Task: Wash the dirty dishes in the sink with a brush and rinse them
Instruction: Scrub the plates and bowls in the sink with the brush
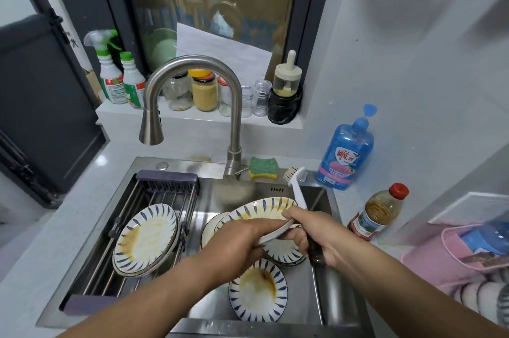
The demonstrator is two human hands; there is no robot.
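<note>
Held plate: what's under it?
Beneath the held plate, in the sink: a white dish edge and a blue-patterned dish. The left hand and the right hand, gripping the brush, cover the rest; the count is unclear.

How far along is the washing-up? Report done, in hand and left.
Done: nothing visibly; no clean dish shows, no water leaves the faucet. In hand: the left hand holds a stained plate while the right hand grips the brush, bristles off it. Left: that plate, the stained plates on the rack, the stained dish on the sink floor, all rinsing.
</note>
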